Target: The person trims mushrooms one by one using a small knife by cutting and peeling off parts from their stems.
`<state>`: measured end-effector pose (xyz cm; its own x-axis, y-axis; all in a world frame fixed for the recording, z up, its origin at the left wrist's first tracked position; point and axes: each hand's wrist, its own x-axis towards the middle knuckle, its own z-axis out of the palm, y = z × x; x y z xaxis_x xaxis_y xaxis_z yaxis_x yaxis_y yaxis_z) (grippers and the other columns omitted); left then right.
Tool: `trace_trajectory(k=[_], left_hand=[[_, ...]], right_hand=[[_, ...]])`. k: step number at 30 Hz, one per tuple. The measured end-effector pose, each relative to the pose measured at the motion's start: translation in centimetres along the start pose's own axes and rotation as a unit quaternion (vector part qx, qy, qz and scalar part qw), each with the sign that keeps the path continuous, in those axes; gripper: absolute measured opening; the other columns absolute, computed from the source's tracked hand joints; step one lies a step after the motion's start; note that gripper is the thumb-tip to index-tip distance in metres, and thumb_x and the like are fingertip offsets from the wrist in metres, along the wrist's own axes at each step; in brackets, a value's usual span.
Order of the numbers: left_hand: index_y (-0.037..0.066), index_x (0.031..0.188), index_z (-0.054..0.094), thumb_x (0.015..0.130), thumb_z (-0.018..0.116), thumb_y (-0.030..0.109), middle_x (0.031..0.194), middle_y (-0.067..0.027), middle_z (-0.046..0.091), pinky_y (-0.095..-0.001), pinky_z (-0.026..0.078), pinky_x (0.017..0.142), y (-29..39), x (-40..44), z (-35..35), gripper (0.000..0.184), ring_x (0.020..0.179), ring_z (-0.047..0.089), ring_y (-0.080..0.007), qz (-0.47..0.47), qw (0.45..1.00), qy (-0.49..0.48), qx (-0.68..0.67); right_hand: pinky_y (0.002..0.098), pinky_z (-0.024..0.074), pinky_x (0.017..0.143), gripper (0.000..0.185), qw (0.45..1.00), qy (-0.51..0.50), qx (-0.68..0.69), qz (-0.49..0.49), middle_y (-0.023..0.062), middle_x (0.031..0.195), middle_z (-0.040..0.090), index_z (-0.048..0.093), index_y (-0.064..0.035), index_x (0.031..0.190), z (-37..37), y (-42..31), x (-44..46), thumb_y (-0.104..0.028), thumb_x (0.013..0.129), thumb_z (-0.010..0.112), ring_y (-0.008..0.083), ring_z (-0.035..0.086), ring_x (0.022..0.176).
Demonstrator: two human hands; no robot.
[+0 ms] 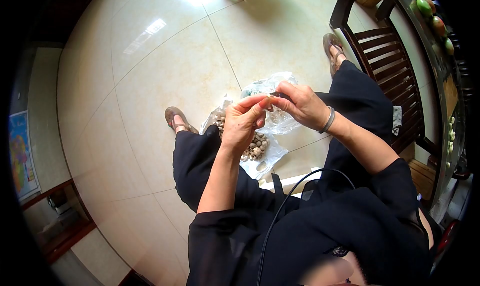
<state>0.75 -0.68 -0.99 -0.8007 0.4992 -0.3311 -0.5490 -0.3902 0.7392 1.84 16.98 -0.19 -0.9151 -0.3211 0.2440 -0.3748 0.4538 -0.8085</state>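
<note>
The left hand (245, 120) and right hand (306, 107) met over the tiled floor (160, 86), each grip pinched closed on a small brownish piece (270, 106). Below, rounded pale-brown pieces (257, 147) lay on a white plastic bag (274, 158), short of its near edge; a clear bag (286, 124) sat by its far right edge

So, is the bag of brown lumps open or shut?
Open: the bag is spread out, its brown lumps showing beside the left hand.
</note>
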Motion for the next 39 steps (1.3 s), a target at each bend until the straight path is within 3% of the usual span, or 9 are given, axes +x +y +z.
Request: trace_trajectory(k=[12,13,15,16,17,30,33,35,39], left_hand=[[-0.003,0.097,0.058,0.082,0.056,0.009,0.076,-0.0041,0.056,-0.0162,0.034,0.047,0.1,-0.2,-0.1,0.019,0.053,0.043,-0.0053,-0.009,1.0,-0.011,0.009],[-0.003,0.099,0.057,0.083,0.053,0.009,0.078,-0.0062,0.056,-0.0165,0.034,0.048,0.1,-0.2,-0.1,0.021,0.053,0.043,-0.0057,-0.013,1.0,-0.012,0.016],[-0.004,0.098,0.056,0.083,0.052,0.01,0.079,-0.004,0.056,-0.0159,0.033,0.048,0.5,-0.4,-0.1,0.021,0.053,0.041,-0.0048,-0.044,0.994,0.021,0.101],[-0.004,0.096,0.056,0.083,0.053,0.01,0.079,-0.0036,0.056,-0.0159,0.033,0.047,0.1,-0.3,-0.5,0.019,0.052,0.041,-0.0046,-0.035,0.994,0.029,0.099],[-0.004,0.094,0.058,0.082,0.053,0.01,0.068,0.0003,0.053,-0.0161,0.033,0.047,0.0,-0.3,-0.4,0.019,0.052,0.041,-0.0039,-0.032,0.995,0.04,0.091],[-0.001,0.093,0.058,0.081,0.056,0.011,0.074,-0.0068,0.058,-0.0171,0.033,0.045,-0.6,0.0,-0.4,0.017,0.05,0.044,-0.0061,-0.017,0.999,-0.015,-0.038],[-0.001,0.095,0.055,0.083,0.054,0.01,0.075,-0.0059,0.057,-0.0171,0.033,0.045,-0.2,-0.2,0.4,0.017,0.05,0.043,-0.0061,-0.03,0.999,0.03,-0.018],[-0.001,0.096,0.055,0.083,0.053,0.011,0.073,-0.0033,0.055,-0.0169,0.032,0.046,-0.2,-0.2,0.9,0.017,0.051,0.042,-0.0058,-0.025,0.998,0.061,-0.015],[-0.002,0.096,0.055,0.083,0.053,0.011,0.068,0.0002,0.051,-0.017,0.031,0.045,-0.5,0.0,0.0,0.018,0.051,0.042,-0.0054,-0.013,0.998,0.032,-0.053]], right_hand=[[0.0299,0.0413,0.05,0.022,0.997,-0.04,0.065,0.01,0.0137,0.062,0.052,0.051,-0.0014,0.079,-0.1,0.3,0.0,-0.022,0.087,0.047,0.0275,0.055,0.056],[0.0354,0.041,0.05,0.021,0.996,-0.03,0.081,0.029,0.0164,0.063,0.051,0.048,-0.0029,0.075,0.0,0.1,-0.1,-0.022,0.085,0.049,0.0329,0.053,0.059],[0.0373,0.0428,0.052,0.018,0.999,-0.026,0.04,0.021,0.017,0.065,0.053,0.048,-0.0041,0.076,0.2,0.1,-0.2,-0.021,0.084,0.048,0.0331,0.055,0.062],[0.0385,0.0432,0.052,0.018,0.999,-0.024,0.024,0.014,0.0168,0.066,0.053,0.048,-0.0051,0.077,0.3,0.3,-0.3,-0.022,0.084,0.048,0.0333,0.055,0.062],[0.0397,0.0436,0.053,0.018,1.0,-0.025,0.01,0.011,0.0166,0.066,0.053,0.047,-0.006,0.078,0.6,0.7,-0.4,-0.023,0.084,0.047,0.0335,0.055,0.063],[0.04,0.0422,0.05,0.026,0.996,-0.02,-0.09,-0.001,0.0127,0.063,0.053,0.043,-0.0067,0.078,0.0,-0.1,-0.4,-0.031,0.086,0.043,0.0328,0.054,0.059],[0.037,0.0417,0.048,0.019,0.994,0.011,-0.101,-0.03,0.0131,0.063,0.051,0.045,-0.0064,0.076,0.3,0.1,-0.4,-0.023,0.083,0.05,0.0311,0.053,0.057],[0.0374,0.0429,0.048,0.024,0.994,-0.007,-0.108,-0.017,0.0131,0.063,0.054,0.045,-0.0071,0.077,0.2,0.0,-0.3,-0.029,0.084,0.047,0.031,0.055,0.057],[0.0356,0.0423,0.046,0.024,0.992,0.001,-0.122,-0.034,0.0125,0.062,0.053,0.047,-0.0062,0.074,0.6,-0.3,-0.2,-0.028,0.084,0.049,0.0296,0.054,0.054]])
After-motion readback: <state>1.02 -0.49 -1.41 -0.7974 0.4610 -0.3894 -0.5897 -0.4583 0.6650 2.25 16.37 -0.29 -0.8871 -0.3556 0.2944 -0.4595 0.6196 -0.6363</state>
